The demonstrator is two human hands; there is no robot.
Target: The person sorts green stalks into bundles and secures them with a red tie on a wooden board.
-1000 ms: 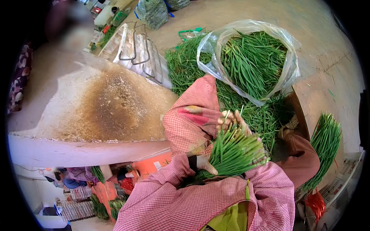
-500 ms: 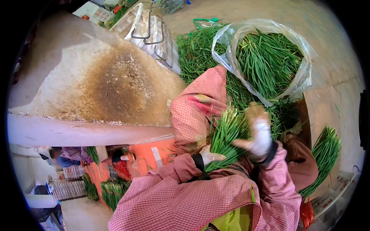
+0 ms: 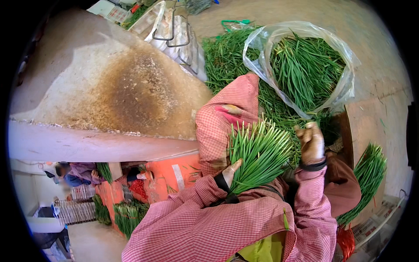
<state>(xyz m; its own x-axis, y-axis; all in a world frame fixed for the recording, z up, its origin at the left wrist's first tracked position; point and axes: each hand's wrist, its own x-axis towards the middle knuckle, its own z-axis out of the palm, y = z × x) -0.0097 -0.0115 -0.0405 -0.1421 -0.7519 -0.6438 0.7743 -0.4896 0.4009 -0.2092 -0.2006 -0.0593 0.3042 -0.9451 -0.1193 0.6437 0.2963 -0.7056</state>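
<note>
My left hand (image 3: 230, 173) is closed round the lower part of a thick bunch of garlic chives (image 3: 262, 159), with the thumb showing on its left side. The green leaves fan up and to the right, and their pale ends point away from me. To the right of the bunch, my right hand (image 3: 311, 142) is raised and apart from it. Its fingers are loosely bent and spaced apart, with nothing visible in them. Beyond my hands stands a clear plastic bag (image 3: 352, 78) with loose chives (image 3: 305, 70) inside.
More loose chives (image 3: 224, 56) lie heaped left of the bag. A tied bunch (image 3: 364, 183) leans at the right by red strings (image 3: 346, 243). A stained pale slab (image 3: 56, 87) fills the left, beside white crates (image 3: 194, 52) with metal handles. Another person (image 3: 80, 174) sits at far left.
My right hand has moved right, off the bunch, and its fingers have bent. The bunch in my left hand now tilts more toward the right and spreads wider.
</note>
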